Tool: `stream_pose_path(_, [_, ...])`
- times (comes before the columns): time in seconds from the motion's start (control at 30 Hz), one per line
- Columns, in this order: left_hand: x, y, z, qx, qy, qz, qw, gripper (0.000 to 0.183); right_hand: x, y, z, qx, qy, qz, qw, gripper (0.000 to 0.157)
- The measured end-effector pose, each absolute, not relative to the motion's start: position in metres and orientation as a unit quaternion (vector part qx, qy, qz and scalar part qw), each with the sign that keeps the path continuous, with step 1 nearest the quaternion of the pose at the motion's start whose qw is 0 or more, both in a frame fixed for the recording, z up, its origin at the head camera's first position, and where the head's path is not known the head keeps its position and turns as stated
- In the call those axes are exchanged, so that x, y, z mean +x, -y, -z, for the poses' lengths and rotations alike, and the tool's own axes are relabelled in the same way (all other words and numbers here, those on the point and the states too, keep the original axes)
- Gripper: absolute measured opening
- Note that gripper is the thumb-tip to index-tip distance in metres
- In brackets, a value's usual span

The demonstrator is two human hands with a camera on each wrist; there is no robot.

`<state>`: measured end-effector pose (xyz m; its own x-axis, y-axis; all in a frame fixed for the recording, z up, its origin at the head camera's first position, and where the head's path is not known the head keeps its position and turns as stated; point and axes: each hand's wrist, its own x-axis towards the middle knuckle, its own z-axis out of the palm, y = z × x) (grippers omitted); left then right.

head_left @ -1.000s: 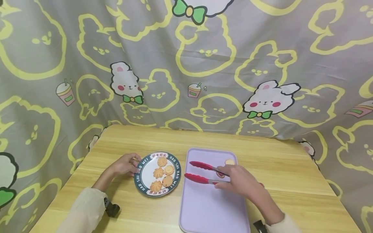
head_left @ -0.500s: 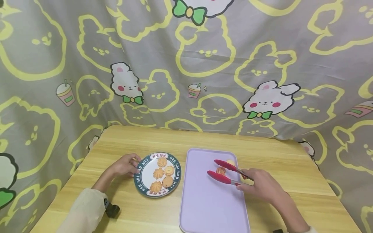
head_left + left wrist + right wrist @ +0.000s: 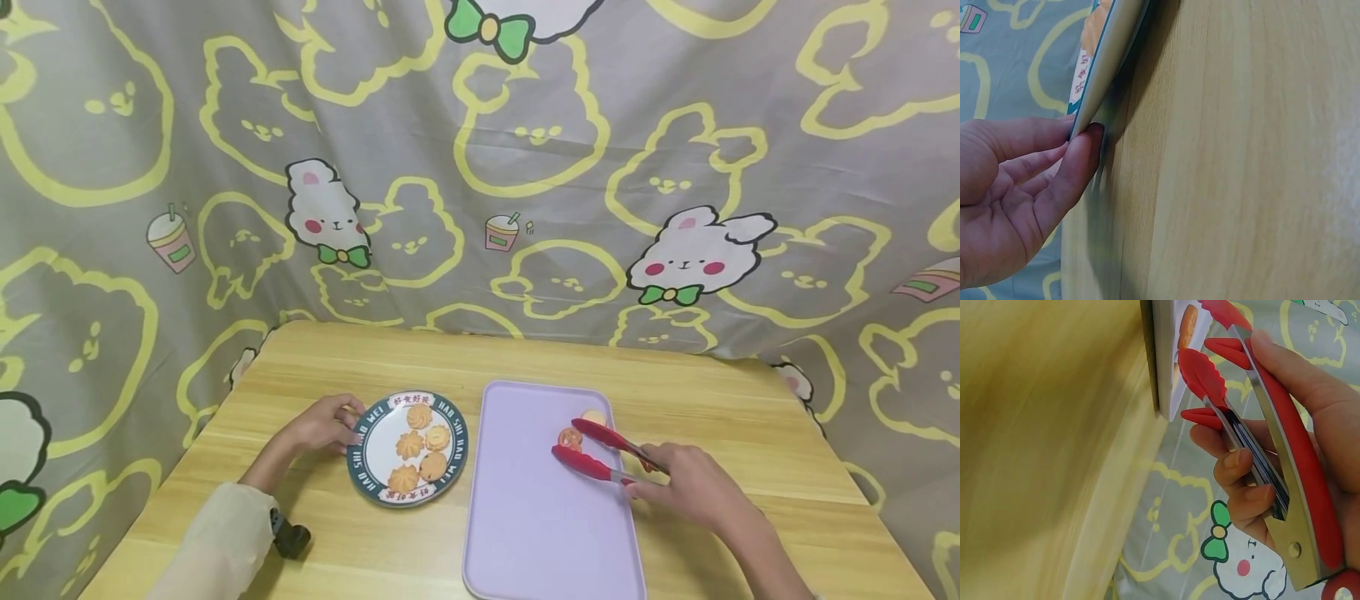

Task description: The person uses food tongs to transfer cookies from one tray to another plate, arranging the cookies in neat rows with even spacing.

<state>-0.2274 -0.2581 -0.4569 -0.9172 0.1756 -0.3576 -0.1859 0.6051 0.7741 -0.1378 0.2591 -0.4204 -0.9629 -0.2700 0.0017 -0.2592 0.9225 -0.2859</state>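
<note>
My left hand (image 3: 322, 425) pinches the left rim of a round plate (image 3: 378, 454) with a dark green lettered border; the left wrist view has thumb and finger on the plate's edge (image 3: 1099, 81). Several golden piped cookies (image 3: 409, 445) lie on that plate. In my right hand (image 3: 693, 485) I hold red-tipped metal tongs (image 3: 585, 463), their arms spread apart. The tips reach over the upper right of a lilac tray (image 3: 540, 525), around a reddish-brown round cookie (image 3: 570, 438). A pale cookie (image 3: 593, 416) lies just behind it, partly covered by the upper tip.
Plate and tray stand side by side on a wooden table (image 3: 360, 358), a narrow strip of wood between them. A grey curtain (image 3: 420, 292) with yellow bear outlines hangs behind and around the table. A black wrist device (image 3: 291, 537) sits on the left sleeve.
My right hand has carried the tongs rightward, from the tray's left edge to the cookies at its upper right. The left hand and the plate have stayed put.
</note>
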Motion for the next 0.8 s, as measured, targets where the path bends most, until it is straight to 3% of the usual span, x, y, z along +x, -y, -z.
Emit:
stream_pose_path(0.27, [-0.228, 0.258, 0.457, -0.002, -0.875, -0.441, 0.203, 0.043, -0.137, -0.259, 0.420, -0.138, -0.978, 0.152, 0.026, 0.037])
stream_pose_path(0.67, [-0.227, 0.258, 0.456, -0.004, -0.877, -0.436, 0.202, 0.044, -0.149, -0.252, 0.412, -0.139, -0.976, 0.164, 0.028, 0.041])
stream_pose_path(0.8, [-0.228, 0.257, 0.456, -0.008, -0.871, -0.446, 0.207, 0.044, -0.160, -0.242, 0.404, -0.151, -0.974, 0.170, 0.022, 0.049])
